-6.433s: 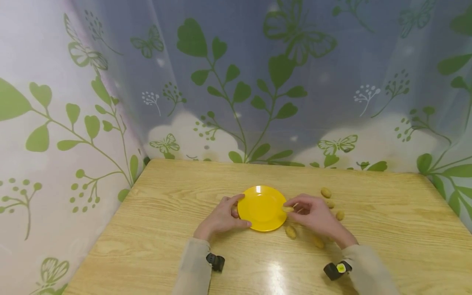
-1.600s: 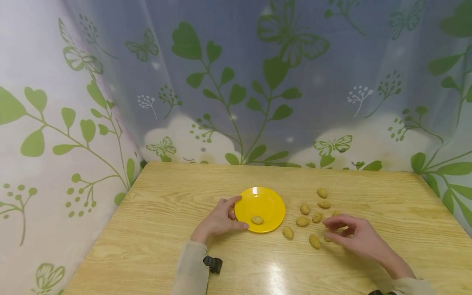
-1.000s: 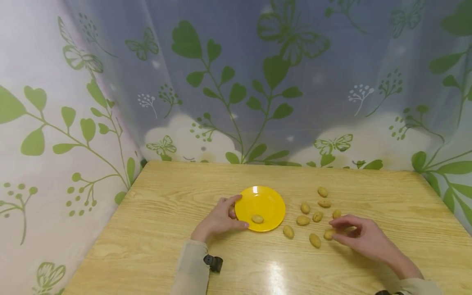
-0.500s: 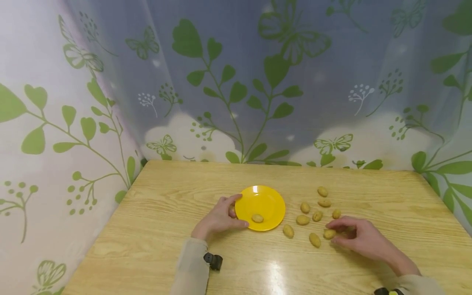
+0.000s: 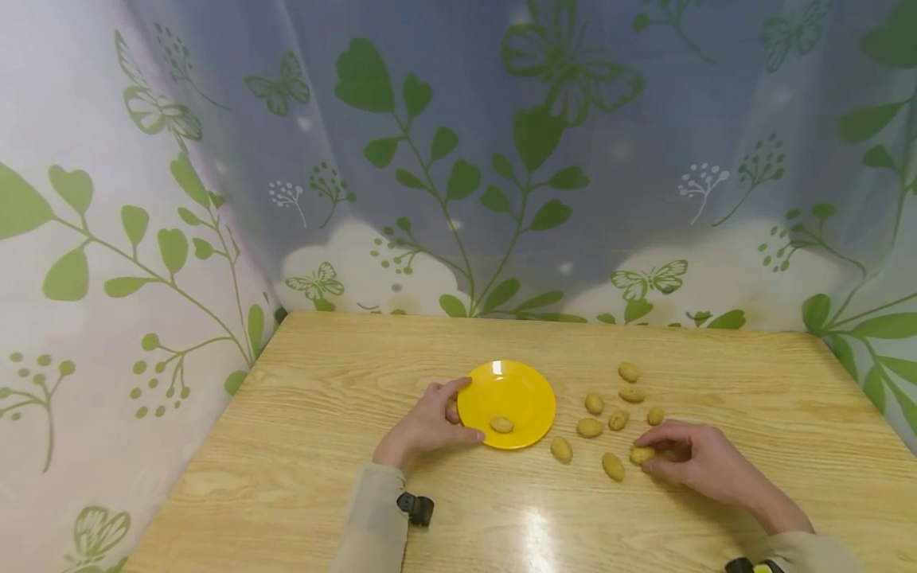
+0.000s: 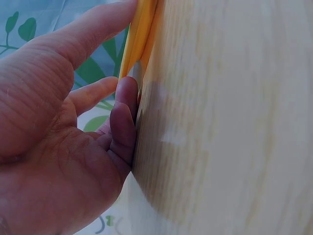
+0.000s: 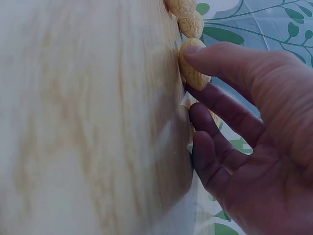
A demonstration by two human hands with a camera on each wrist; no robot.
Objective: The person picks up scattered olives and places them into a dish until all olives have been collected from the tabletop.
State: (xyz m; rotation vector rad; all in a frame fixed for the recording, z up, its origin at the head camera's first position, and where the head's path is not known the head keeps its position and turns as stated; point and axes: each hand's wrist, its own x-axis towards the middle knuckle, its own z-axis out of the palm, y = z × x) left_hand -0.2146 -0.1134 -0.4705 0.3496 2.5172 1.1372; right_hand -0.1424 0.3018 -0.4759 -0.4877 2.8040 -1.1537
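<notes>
My left hand (image 5: 428, 422) holds the left rim of a round yellow plate (image 5: 523, 390), thumb at the near side and index finger farther back. One tan oval nut (image 5: 501, 424) in its shell lies on the plate. Over on the right, my right hand (image 5: 705, 461) pinches another nut (image 5: 641, 455) between thumb and index finger, low at the tabletop. The right wrist view shows the wrinkled shell of this nut (image 7: 193, 66) under the thumb tip, the other fingers curled beside it. In the left wrist view, fingers meet the plate's edge (image 6: 139, 32).
Several more nuts lie scattered between plate and right hand, among them one nearest the plate (image 5: 562, 450), one in front (image 5: 613, 466) and one at the back (image 5: 628, 372). The wooden table (image 5: 344, 358) backs onto a leaf-patterned curtain (image 5: 458, 159).
A nut carried by the right hand earlier now lies on the plate. The right hand has moved right and closed its fingertips on another nut. The left hand stays at the plate.
</notes>
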